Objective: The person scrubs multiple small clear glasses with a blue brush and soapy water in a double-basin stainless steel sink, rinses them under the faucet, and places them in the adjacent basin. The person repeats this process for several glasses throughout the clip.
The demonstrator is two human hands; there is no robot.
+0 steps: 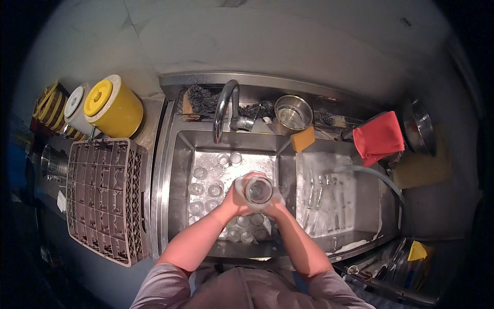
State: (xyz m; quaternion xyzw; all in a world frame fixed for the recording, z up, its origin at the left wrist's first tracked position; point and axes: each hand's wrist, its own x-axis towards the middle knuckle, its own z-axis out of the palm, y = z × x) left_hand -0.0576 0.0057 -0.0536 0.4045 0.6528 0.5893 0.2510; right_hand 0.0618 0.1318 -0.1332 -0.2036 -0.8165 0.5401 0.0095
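Between my left hand [234,197] and my right hand [274,202], a clear drinking glass [259,190] is held with its round rim towards me. White foam clings to the glass and to my fingers. Both hands are above the left basin [181,170] of a stainless steel double sink. On that basin's floor stand several small glasses [215,189], spread along the left side and the front; my forearms cover part of them. In the right basin [364,210], several tall glasses [319,185] lie on their sides amid white suds.
A curved faucet [227,104] rises behind the left basin. An orange sponge [303,139] and a metal pot [293,112] sit by the divider. A hose [372,174] hangs over the right basin. Left are a plastic glass rack [100,201] and a yellow lidded bucket [119,110]; right, a red cloth [378,137].
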